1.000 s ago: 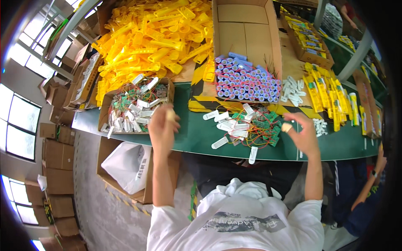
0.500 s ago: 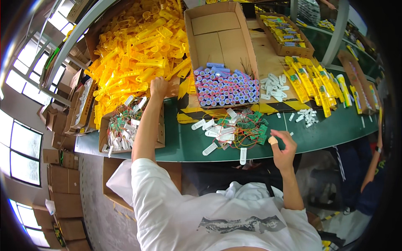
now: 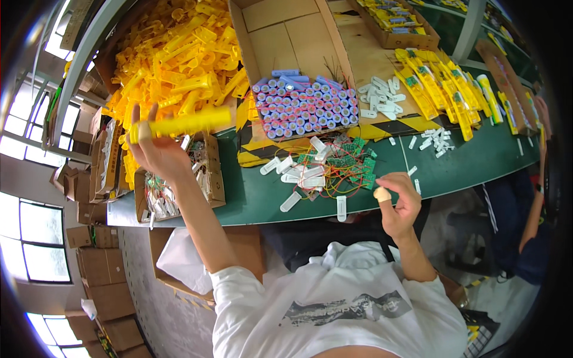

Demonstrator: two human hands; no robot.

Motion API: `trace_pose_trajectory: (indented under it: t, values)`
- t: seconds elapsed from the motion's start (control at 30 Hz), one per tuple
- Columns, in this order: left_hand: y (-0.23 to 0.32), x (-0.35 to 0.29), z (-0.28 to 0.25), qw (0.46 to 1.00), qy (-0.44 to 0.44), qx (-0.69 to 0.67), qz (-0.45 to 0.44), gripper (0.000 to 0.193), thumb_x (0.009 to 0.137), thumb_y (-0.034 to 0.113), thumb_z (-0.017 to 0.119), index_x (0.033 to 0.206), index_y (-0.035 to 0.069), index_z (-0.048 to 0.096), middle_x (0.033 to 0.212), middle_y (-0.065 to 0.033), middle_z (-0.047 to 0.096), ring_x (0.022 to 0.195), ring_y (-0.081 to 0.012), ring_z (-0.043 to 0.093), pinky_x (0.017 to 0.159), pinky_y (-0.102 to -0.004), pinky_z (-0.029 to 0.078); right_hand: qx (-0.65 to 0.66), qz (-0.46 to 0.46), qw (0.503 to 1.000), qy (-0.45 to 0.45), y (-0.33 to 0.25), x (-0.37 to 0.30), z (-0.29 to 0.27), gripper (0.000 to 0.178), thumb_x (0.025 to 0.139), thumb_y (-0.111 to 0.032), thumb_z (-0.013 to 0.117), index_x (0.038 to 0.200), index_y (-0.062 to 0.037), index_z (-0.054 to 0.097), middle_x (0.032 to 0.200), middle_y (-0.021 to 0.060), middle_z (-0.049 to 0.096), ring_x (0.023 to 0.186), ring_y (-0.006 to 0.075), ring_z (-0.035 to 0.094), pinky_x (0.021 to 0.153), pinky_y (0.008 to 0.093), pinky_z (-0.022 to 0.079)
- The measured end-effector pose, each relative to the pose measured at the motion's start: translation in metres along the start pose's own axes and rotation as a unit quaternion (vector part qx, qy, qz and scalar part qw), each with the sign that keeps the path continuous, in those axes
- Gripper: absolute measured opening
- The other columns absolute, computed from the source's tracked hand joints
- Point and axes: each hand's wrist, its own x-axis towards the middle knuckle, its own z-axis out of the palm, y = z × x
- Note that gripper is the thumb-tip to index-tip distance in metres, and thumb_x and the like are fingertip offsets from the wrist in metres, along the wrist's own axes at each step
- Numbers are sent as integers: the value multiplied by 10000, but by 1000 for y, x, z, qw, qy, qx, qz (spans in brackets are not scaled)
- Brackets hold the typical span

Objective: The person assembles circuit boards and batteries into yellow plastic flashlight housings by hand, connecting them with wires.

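Observation:
My left hand is raised above the carton at the front left. It grips a long yellow plastic housing, which is smeared by motion. Behind it rises a heap of similar yellow housings. At the front edge of the table, my right hand has its fingers bent, with a gap between thumb and forefinger and nothing visible in it. A tan cover wraps its thumb tip. Just left of that hand lies a tangle of green circuit boards, thin red and yellow wires and white plastic pieces.
A carton holds rows of purple cylindrical cells. Right of it are white plastic parts, yellow housings with boards and small white pieces. A carton of wired boards stands front left. Another person's arm shows at right.
My left hand has come back and left from the heap, lifting a yellow housing out. The right hand stays nearly in place. The whole view has shifted slightly.

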Motion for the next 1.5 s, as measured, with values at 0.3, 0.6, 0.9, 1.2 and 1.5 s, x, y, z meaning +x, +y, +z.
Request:
trace_pose_trajectory:
  t: [0.3, 0.6, 0.9, 1.2, 1.5]
  values:
    - [49, -253, -58, 861, 29, 18, -507, 538, 952, 136, 613, 1438, 101, 384, 1204, -139, 582, 839, -167, 626, 735, -246, 499, -224, -63, 915, -329, -18, -5, 21, 397, 717, -196, 807, 1087, -106, 693, 1117, 35, 642, 1029, 239, 603, 838, 363, 519]
    - [87, -326, -35, 629, -151, -230, -727, 796, 864, 229, 729, 1484, 151, 236, 1125, -182, 579, 869, -261, 658, 750, -377, 548, -90, -53, 973, -207, 29, 5, 15, 279, 800, -69, 709, 1078, -83, 692, 897, 70, 690, 761, 220, 668, 693, 352, 522]
    - [59, -326, -13, 744, -316, 56, -585, 451, 851, 7, 714, 1227, 23, 466, 901, -60, 618, 738, -140, 640, 662, -284, 526, 205, 166, 960, -92, 21, 127, 26, 249, 995, -181, 564, 1154, 10, 575, 1009, 101, 718, 722, 96, 651, 591, 217, 483]
    - [-1, -286, 55, 895, -147, 67, -416, 376, 881, 49, 713, 1161, 30, 463, 904, -32, 579, 731, -110, 581, 641, -253, 497, 175, 59, 980, -75, -7, 203, -11, 245, 972, -200, 593, 1117, -6, 630, 920, 58, 727, 685, 66, 657, 561, 177, 452]
    - [-5, -241, 115, 918, -174, 81, -347, 171, 860, 53, 724, 985, 14, 614, 877, -17, 590, 766, -92, 548, 691, -249, 446, 158, 91, 969, -169, -3, 211, -30, 272, 959, -254, 632, 1098, -21, 643, 915, 45, 733, 626, 57, 633, 547, 199, 445]
